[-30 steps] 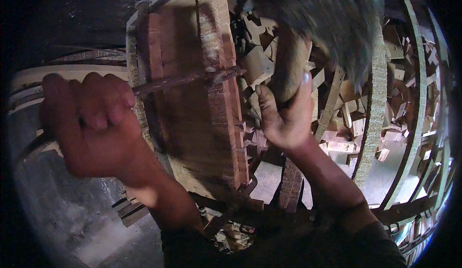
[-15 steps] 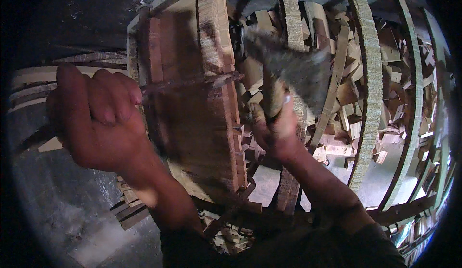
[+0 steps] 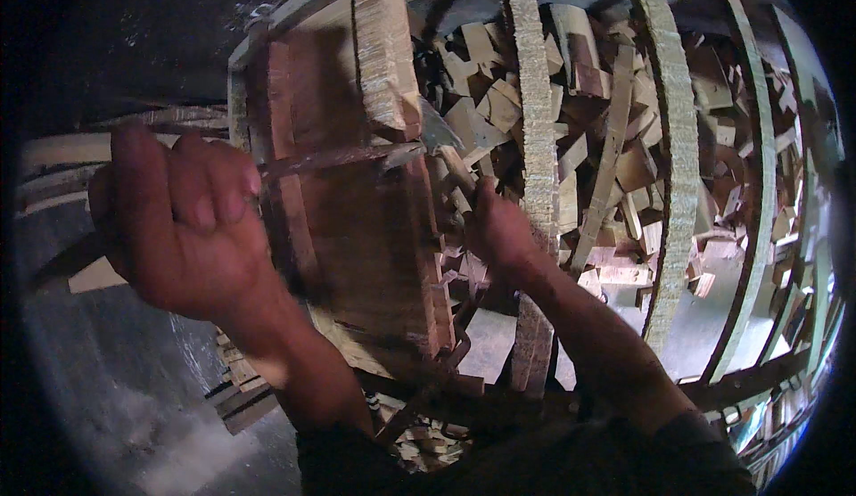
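Here, one reddish wooden slab upright against the near left rim of a round slatted frame, crossed by one thin metal rod. Left hand fisted tight around the rod's left end. Right hand closed on a blurred tool handle beside the slab's right edge. Behind, wood offcuts heaped beyond counting.

- The left hand was clenched in a fist, knuckles up, fingers curled tight and close to the camera.
- Its forearm ran down and right toward the lower edge.
- The right hand was closed too, lower and farther off, its back turned up.
- The right forearm sloped down to the lower right.
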A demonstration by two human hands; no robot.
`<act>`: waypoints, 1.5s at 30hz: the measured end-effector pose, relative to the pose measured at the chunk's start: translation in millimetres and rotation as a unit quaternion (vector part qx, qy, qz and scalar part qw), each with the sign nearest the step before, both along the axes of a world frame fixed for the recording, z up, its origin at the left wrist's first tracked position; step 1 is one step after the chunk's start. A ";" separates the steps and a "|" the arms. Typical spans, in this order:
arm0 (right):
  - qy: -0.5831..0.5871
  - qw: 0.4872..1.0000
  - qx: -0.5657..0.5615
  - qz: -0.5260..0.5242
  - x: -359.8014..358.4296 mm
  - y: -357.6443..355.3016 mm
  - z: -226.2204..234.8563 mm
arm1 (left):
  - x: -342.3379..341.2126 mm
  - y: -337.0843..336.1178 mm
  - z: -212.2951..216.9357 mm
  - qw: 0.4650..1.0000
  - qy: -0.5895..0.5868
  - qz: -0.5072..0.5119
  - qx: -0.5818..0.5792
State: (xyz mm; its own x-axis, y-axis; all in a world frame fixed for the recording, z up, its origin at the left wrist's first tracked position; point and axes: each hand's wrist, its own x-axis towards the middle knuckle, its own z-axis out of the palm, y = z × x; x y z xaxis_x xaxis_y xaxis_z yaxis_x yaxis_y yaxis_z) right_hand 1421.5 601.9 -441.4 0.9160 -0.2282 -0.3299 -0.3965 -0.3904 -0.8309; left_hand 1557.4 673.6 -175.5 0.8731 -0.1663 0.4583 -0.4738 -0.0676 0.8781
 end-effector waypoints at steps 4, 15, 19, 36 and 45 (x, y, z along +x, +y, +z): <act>-0.043 0.999 -0.006 0.002 5.0 -10.0 16.5 | 9.2 18.1 -1.7 0.996 0.022 -0.087 -0.022; -0.101 0.995 -0.001 -0.027 1.3 -12.2 22.1 | 4.3 3.6 -0.9 0.994 -0.082 0.015 0.068; 0.008 0.999 0.041 0.030 6.7 -9.9 -0.1 | 5.1 3.0 3.1 0.998 -0.009 -0.066 0.010; 0.022 0.998 0.052 0.022 -5.7 -17.8 15.3 | 1.8 25.8 -28.4 0.981 0.014 -0.167 -0.099; 0.056 0.994 -0.016 0.089 -2.4 -19.6 9.9 | 10.4 50.3 -77.9 0.967 0.078 -0.228 -0.082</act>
